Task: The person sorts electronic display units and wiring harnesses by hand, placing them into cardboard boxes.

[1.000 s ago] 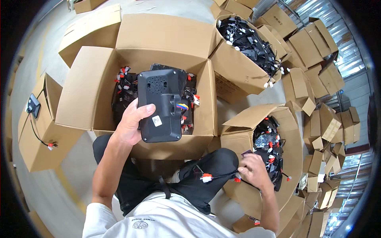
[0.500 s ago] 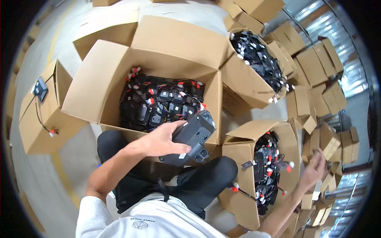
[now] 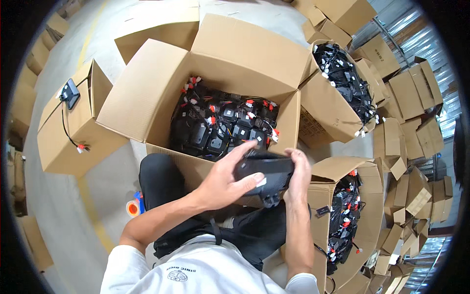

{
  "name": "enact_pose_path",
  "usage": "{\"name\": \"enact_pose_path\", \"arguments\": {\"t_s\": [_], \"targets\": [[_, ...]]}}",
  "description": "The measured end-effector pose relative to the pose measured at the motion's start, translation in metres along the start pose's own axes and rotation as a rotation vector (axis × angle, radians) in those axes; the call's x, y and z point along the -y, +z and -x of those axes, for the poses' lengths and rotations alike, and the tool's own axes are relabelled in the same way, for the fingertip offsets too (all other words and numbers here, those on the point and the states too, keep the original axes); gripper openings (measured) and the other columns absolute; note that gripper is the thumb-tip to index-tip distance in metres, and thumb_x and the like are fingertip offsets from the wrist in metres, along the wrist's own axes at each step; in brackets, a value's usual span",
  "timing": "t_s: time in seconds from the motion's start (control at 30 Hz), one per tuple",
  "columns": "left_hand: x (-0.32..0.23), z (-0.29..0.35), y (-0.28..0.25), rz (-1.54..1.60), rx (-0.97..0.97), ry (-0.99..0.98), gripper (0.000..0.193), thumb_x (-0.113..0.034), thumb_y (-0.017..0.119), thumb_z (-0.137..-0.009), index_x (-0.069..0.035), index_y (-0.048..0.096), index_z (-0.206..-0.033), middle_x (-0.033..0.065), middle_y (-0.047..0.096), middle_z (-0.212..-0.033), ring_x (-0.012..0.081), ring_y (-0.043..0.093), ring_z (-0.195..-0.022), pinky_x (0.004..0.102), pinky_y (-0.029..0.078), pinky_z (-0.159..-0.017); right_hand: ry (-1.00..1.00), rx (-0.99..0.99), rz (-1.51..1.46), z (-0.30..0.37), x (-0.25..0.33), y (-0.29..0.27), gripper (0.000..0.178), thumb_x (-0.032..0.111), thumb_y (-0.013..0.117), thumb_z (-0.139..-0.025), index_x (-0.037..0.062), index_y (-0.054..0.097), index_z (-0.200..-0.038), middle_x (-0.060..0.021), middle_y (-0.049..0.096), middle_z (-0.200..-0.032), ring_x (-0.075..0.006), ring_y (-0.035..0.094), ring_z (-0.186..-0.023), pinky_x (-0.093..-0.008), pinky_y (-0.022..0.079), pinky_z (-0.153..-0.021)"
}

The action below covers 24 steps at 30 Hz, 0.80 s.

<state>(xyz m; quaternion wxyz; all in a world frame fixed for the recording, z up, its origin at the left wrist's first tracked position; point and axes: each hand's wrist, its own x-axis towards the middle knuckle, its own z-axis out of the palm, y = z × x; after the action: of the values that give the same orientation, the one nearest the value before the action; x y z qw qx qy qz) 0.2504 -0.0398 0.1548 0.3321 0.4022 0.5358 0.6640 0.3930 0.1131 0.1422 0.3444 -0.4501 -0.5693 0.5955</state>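
Observation:
Between my hands, above my lap, is a black plastic device with a small knobbed part on its lower edge. My left hand grips its left end, thumb across the face near a white label. Around its right end closes my right hand; motion blurs the device slightly. Just beyond stands an open cardboard box holding rows of black units with red and white connectors on their wires.
At my right an open carton holds more black units, as does a farther carton. A small cabled device hangs on a box at left. An orange and blue tape roll lies beside my left knee. Boxes crowd the right.
My right hand has come in from over the right-hand carton and taken hold of the device's right end. The device has turned in my left hand. The view has shifted.

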Motion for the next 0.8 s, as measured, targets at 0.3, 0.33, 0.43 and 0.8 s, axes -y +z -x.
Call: {"name": "enact_pose_path", "arguments": {"t_s": [0.3, 0.33, 0.43, 0.8], "targets": [[-0.036, -0.097, -0.035, -0.146, -0.378, 0.413, 0.035, -0.028, 0.072, -0.094, 0.002, 0.058, -0.107, 0.0045, 0.061, -0.077, 0.0071, 0.055, -0.069, 0.0233, 0.045, -0.06, -0.383, -0.088, -0.085, -0.039, 0.098, 0.07, 0.039, 0.024, 0.039, -0.099, -0.0022, 0.065, -0.109, -0.0089, 0.064, -0.098, -0.0185, 0.058, -0.094, -0.0316, 0.045, -0.09], [-0.041, -0.103, -0.038, -0.091, -0.324, 0.374, 0.037, -0.03, 0.071, -0.094, 0.002, 0.057, -0.108, 0.0052, 0.061, -0.078, 0.0076, 0.056, -0.07, 0.0238, 0.046, -0.061, -0.483, -0.072, -0.075, -0.045, 0.103, 0.077, 0.037, 0.022, 0.04, -0.099, -0.003, 0.065, -0.111, -0.0089, 0.064, -0.098, -0.0174, 0.059, -0.093, -0.0303, 0.046, -0.089], [-0.028, -0.118, -0.062, -0.032, -0.254, 0.176, 0.051, -0.037, 0.074, -0.091, 0.004, 0.057, -0.113, 0.0066, 0.065, -0.085, 0.0094, 0.061, -0.077, 0.0244, 0.05, -0.068, -0.638, -0.066, 0.0, -0.057, 0.099, 0.094, 0.034, 0.017, 0.042, -0.1, -0.0042, 0.064, -0.115, -0.0089, 0.065, -0.099, -0.0152, 0.059, -0.092, -0.0281, 0.047, -0.087], [0.022, -0.136, -0.108, 0.263, -0.441, -0.139, 0.052, -0.038, 0.084, -0.081, 0.002, 0.063, -0.107, 0.0052, 0.068, -0.088, 0.0101, 0.065, -0.076, 0.0235, 0.056, -0.069, -0.51, 0.296, 0.186, -0.087, 0.043, 0.128, 0.099, 0.042, 0.088, -0.074, -0.0058, 0.036, -0.144, -0.0175, 0.055, -0.127, -0.0228, 0.06, -0.111, -0.0349, 0.05, -0.096]]}}
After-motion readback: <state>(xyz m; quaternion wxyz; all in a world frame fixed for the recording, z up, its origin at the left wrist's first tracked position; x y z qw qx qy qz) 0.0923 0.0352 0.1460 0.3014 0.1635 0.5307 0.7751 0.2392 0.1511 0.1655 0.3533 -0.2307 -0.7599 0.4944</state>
